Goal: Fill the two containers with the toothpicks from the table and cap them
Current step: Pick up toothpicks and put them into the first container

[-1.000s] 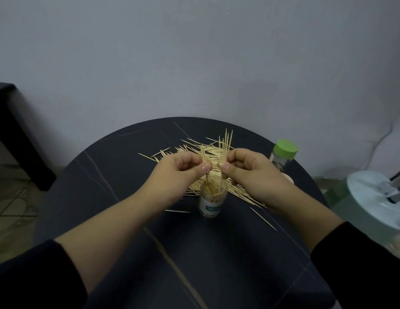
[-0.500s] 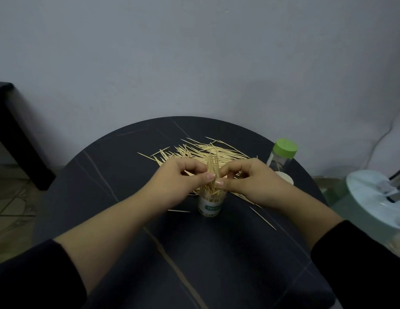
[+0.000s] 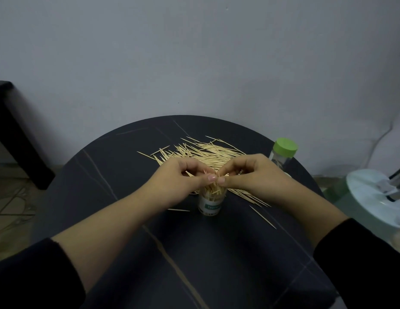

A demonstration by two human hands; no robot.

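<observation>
Toothpicks point(image 3: 213, 191) mostly hidden between pinching fingers point(image 3: 211, 177)

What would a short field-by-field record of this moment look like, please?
left hand: pinches the toothpick bundle at the open container's mouth
right hand: pinches the same bundle
open container: upright, uncapped, toothpicks inside
second container: upright near the table's right edge, green cap on
loose toothpicks: pile behind the hands, a few strays nearer
table: round, dark
</observation>
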